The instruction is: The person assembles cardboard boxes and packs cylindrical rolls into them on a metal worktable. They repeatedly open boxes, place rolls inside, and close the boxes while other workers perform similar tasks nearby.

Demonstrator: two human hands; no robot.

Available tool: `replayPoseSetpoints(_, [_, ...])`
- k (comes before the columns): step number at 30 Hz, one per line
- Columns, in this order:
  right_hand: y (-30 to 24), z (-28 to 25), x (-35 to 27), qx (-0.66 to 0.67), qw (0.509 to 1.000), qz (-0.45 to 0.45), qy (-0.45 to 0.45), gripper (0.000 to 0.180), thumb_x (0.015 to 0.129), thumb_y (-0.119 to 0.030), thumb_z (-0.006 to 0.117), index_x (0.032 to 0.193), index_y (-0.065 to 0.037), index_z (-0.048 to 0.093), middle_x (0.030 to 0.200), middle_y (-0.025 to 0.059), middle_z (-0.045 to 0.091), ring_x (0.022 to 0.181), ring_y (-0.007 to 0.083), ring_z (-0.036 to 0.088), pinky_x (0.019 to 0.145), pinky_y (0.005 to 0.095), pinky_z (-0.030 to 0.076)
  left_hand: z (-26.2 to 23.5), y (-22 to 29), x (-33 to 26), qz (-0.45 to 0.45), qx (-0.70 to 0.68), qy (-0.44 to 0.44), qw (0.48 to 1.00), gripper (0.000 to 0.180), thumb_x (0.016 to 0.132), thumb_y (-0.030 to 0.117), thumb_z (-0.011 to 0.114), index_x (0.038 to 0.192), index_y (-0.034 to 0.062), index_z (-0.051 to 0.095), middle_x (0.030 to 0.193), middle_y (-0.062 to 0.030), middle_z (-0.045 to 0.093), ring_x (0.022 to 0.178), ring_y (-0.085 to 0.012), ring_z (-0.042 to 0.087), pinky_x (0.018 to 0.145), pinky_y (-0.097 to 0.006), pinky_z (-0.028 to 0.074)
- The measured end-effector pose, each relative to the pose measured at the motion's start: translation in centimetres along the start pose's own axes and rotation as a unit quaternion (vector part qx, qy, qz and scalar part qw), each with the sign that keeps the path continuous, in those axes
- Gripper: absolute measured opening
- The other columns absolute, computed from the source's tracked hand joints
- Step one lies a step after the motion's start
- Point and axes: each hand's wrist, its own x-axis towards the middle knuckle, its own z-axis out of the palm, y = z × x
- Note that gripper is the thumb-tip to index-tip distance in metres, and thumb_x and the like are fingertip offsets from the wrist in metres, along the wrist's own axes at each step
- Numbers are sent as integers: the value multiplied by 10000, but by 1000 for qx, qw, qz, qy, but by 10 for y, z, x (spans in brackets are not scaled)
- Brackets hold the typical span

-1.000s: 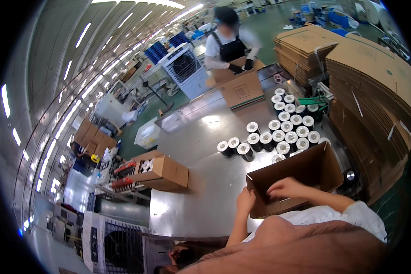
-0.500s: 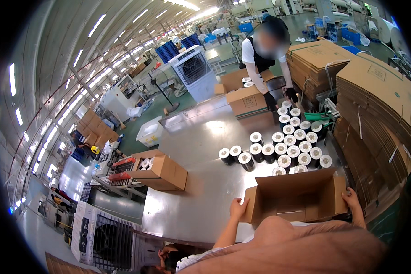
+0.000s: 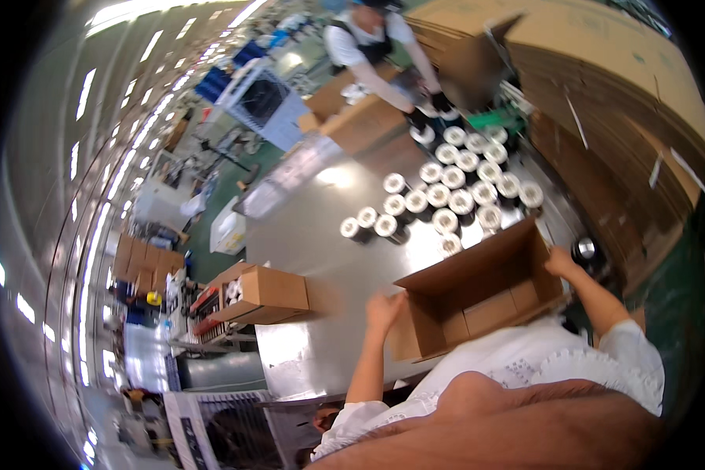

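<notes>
An open, empty cardboard box (image 3: 478, 274) is held close in front of my body at the near edge of the metal table. My left hand (image 3: 385, 309) grips its left end wall, fingers closed over the cardboard. At the opposite end, my right hand (image 3: 558, 262) is closed on the right wall's edge. Just beyond the box stand several dark rolls (image 3: 445, 221) with white ends and round cores, grouped upright on the table. One dark roll (image 3: 586, 251) stands apart, to the right of my right hand.
Across the table (image 3: 321, 258), a co-worker (image 3: 368, 51) in dark gloves reaches to the far rolls beside an open carton (image 3: 364, 125). A filled carton (image 3: 274, 294) sits at the left by a roller conveyor (image 3: 205, 313). Stacked flat cardboard (image 3: 611, 102) rises along the right.
My view has swung and tilted, shifting the scene. Both hands still hold the box, which now sits slanted in view, right end higher. The co-worker's hands remain at the far rolls.
</notes>
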Motion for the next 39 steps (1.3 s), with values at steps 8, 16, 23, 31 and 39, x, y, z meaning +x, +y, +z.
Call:
replayPoseSetpoints(8, [-37, -5, -36, 32, 996, -84, 17, 330, 684, -95, 610, 1000, 0, 616, 878, 246, 653, 861, 416, 626, 809, 473, 495, 38, 131, 49, 326, 154, -71, 930, 475, 866, 476, 596, 898, 7, 657, 892, -192, 653, 854, -376, 605, 754, -460, 473])
replayPoseSetpoints(16, [-36, -3, -50, 75, 995, -53, -48, 454, 755, -102, 605, 1193, -2, 540, 848, 270, 641, 814, 439, 618, 767, 493, 494, 109, 84, 163, 17, 54, -390, 919, 725, 928, 620, 370, 928, -28, 694, 933, -238, 677, 888, -389, 646, 799, -457, 475])
replayPoseSetpoints(23, [-47, -28, -56, 61, 995, -6, -82, 470, 826, -226, 610, 1232, -3, 526, 789, 256, 636, 765, 414, 634, 717, 477, 511, 258, -6, 102, 111, -66, -514, 848, 550, 1000, 407, 317, 1366, 9, 416, 1306, -263, 487, 1259, -356, 441, 1101, -380, 280])
replayPoseSetpoints(31, [-28, -42, 115, 182, 980, -33, 74, 310, 880, -255, 607, 1159, -122, 630, 813, 165, 659, 716, 298, 643, 617, 368, 491, 234, 20, 198, 300, 44, -135, 943, 408, 788, 195, 647, 1173, 79, 580, 1220, -210, 510, 1127, -376, 491, 938, -443, 416])
replayPoseSetpoints(39, [-84, 81, 207, -91, 938, -112, -315, 795, 814, -252, 642, 1472, -131, 213, 904, 214, 663, 853, 391, 641, 754, 430, 510, 247, -1, 271, 395, 225, -205, 867, 404, 664, 246, 731, 1062, 189, 695, 1217, -146, 466, 1145, -342, 434, 977, -431, 399])
